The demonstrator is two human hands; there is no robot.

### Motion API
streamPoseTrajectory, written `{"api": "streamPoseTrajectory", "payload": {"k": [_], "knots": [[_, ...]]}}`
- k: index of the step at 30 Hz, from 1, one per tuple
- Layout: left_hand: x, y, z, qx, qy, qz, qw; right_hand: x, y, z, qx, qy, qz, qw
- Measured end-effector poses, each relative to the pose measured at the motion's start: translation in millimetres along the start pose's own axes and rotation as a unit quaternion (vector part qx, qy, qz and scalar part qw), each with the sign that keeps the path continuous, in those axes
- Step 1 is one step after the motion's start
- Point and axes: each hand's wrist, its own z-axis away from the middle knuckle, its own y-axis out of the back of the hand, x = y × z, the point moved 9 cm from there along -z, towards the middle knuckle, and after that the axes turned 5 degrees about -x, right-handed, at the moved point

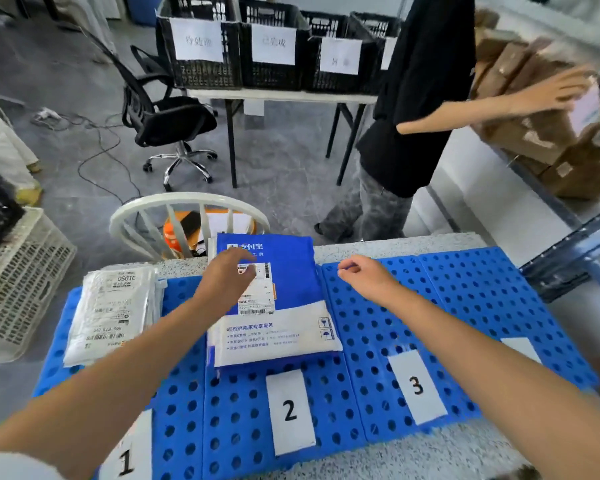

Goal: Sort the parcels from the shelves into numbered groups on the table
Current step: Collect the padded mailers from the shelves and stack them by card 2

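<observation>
Head view shows our left hand (227, 277) resting on the blue parcel (291, 271), its fingers slightly bent and lying over the printed label (260, 296), wrapped round nothing that we can see. Our right hand (364, 275) hovers just beside the parcel, above the blue mat (482, 306), with its fingers loosely curled and holding nothing.

The blue parcel lies flat on the mat on the desk (378, 244), just behind the card marked 2 (290, 410). A white parcel (113, 313) lies in the section to its left, behind the card marked 1 (129, 455). The card marked 3 (416, 386) sits in the section to the right.

We judge the step in hand to be settling the blue parcel in its group. To do it well, we should check that the label's number matches the card. We should also press the parcel flat, square it inside its own section so no edge strays toward its neighbours, and leave the card uncovered.

Brown boxes (541, 133) sit on the shelf at the right, where another person's hand (561, 91) reaches among them.
</observation>
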Motion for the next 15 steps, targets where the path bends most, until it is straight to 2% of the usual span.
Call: {"api": "streamPoseTrajectory", "payload": {"k": [5, 8, 15], "knots": [[73, -8, 3, -0.093, -0.092, -0.153, 0.98, -20, 36, 47, 0.022, 0.057, 0.077, 0.995], [111, -11, 21, -0.101, -0.139, -0.193, 0.966, -22, 55, 74, 0.032, 0.064, 0.152, 0.986], [186, -33, 59, -0.12, -0.241, -0.284, 0.92, 10, 112, 155, 0.072, 0.028, 0.178, 0.981]]}}
